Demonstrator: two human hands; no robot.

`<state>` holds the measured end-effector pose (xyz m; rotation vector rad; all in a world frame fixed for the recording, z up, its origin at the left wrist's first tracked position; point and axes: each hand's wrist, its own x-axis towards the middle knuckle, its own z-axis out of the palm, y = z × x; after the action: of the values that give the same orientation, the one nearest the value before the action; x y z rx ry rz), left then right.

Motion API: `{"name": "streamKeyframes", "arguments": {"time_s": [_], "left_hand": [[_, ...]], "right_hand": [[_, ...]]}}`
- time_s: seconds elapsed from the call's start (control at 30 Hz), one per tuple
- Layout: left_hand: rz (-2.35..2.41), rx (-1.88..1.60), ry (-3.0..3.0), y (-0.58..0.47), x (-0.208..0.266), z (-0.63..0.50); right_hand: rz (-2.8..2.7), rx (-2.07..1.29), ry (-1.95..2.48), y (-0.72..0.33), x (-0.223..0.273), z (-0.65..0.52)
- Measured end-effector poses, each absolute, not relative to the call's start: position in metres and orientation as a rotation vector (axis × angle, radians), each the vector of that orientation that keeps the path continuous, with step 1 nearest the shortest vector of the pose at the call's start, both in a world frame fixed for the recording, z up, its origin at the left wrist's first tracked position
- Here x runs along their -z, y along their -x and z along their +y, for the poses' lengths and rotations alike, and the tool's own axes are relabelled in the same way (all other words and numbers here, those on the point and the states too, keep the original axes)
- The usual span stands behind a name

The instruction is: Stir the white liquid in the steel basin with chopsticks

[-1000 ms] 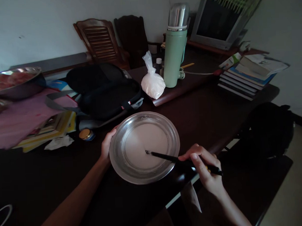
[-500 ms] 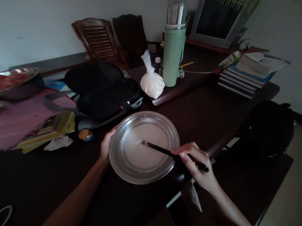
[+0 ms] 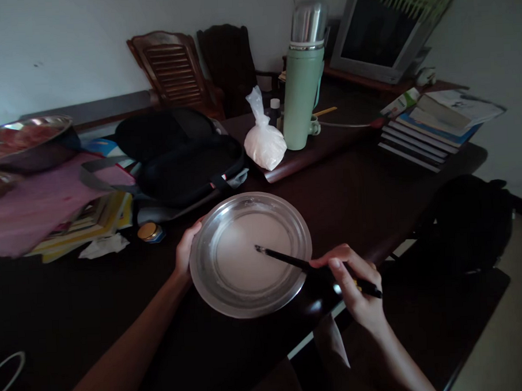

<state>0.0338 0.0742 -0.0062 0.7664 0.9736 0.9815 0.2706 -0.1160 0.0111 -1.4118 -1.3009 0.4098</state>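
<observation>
A shallow round metal basin [image 3: 205, 299] stands on the dark table, with milky white liquid [image 3: 238, 260] inside. My left hand [image 3: 186, 248] grips the basin's left rim, its fingers mostly hidden under the edge. My right hand [image 3: 355, 281], at the right of the basin, is closed around a thin black stick [image 3: 285, 259] that looks like a chopstick. The stick slants over the right rim, and its pale tip reaches the liquid near the middle. Whether one stick or two lie together I cannot tell.
Behind the basin are a knotted plastic bag of white powder [image 3: 265, 146] and a tall green thermos [image 3: 302, 98]. An open black case [image 3: 185, 158], a small gold-lidded jar [image 3: 150, 232] and books [image 3: 93, 217] lie to the left. More books [image 3: 418, 142] are stacked at right.
My right hand has moved to the right, drawing the black stick's tip rightward through the liquid. My left hand still grips the basin, which has hardly shifted.
</observation>
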Motion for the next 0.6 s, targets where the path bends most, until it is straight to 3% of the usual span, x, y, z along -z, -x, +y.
{"name": "streamKeyframes", "arguments": {"time_s": [0.6], "left_hand": [[0.954, -0.993, -0.739, -0.0342, 0.0050, 0.0742]], "right_hand": [[-1.426, -0.457, 1.357, -0.2686, -0.0097, -0.1122]]}}
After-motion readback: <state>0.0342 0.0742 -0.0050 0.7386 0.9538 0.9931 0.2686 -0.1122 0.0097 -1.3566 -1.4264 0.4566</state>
